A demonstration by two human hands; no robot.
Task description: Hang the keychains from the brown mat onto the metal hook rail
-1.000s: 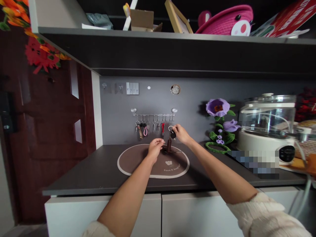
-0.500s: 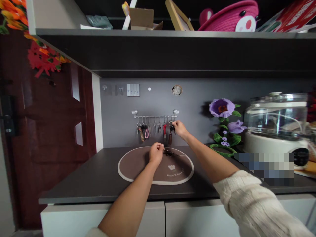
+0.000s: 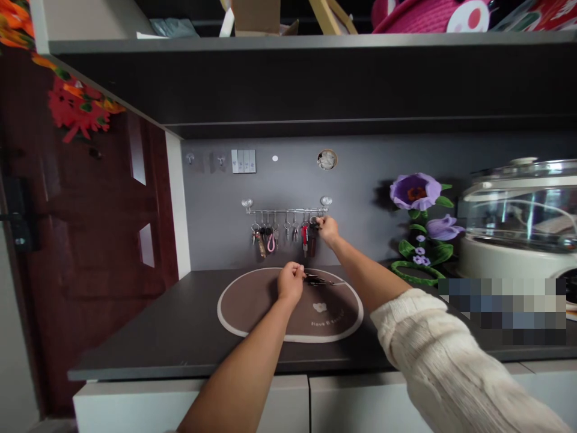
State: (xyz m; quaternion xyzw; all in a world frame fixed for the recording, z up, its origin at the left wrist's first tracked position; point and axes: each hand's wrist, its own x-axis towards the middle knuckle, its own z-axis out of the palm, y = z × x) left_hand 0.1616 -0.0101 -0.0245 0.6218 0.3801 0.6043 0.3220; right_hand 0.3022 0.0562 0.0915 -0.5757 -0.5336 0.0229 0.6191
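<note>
My right hand (image 3: 329,230) is closed at the right end of a clear hook rail (image 3: 286,211). Its fingers pinch a key ring (image 3: 314,222) with dark pieces and a brown fob (image 3: 312,246) hanging below; whether the ring sits on its hook I cannot tell. Several key sets hang along the rail, among them one with a pink loop (image 3: 271,243) and one with a red strap (image 3: 305,234). Lower down, my left hand (image 3: 291,281) is closed on a bunch of keys (image 3: 318,280), dark, thin and blurred, held over the brown mat (image 3: 252,300).
A dark shelf (image 3: 288,78) overhangs the counter (image 3: 148,337). Purple artificial flowers (image 3: 415,191) and a white appliance with a clear lid (image 3: 518,240) stand at the right. A dark red door (image 3: 90,252) is at the left.
The view has shifted a little, so the shelf sits higher in it. Both hands keep their grips, the right still at the rail's end and the left still over the mat.
</note>
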